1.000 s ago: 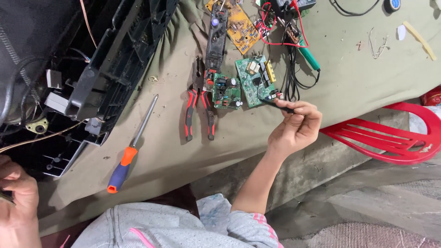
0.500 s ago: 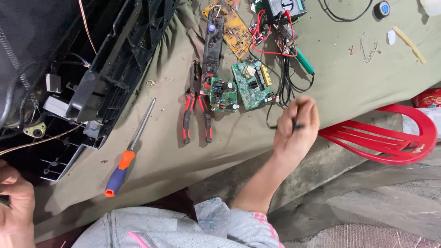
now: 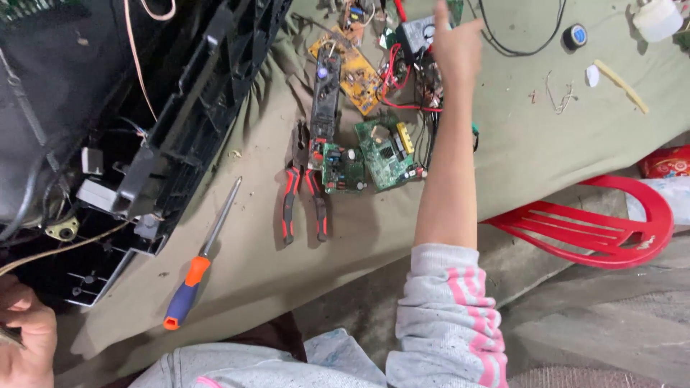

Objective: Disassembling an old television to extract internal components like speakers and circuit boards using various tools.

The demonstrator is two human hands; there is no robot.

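Observation:
My right hand point(image 3: 456, 39) stretches far across the cloth-covered table point(image 3: 546, 144), fingers apart and nothing visible in it. It is over a small grey box point(image 3: 415, 32) with red wires point(image 3: 392, 79). Below my forearm lie two green circuit boards point(image 3: 388, 151) point(image 3: 343, 169) and red-and-black pliers point(image 3: 302, 194). My left hand point(image 3: 25, 338) rests at the bottom left corner, closed around a thin grey piece that I cannot identify, beside the open black casing point(image 3: 194, 122).
A screwdriver with an orange and blue handle point(image 3: 187, 291) lies near the front edge. A yellow circuit board point(image 3: 356, 72), a long black strip point(image 3: 325, 97), a tape roll point(image 3: 575, 34) and a white container point(image 3: 658, 18) lie farther back. A red plastic chair point(image 3: 596, 223) stands on the right.
My right hand has left the black wire by the green board and moved up the table to the grey box. The left hand stays put.

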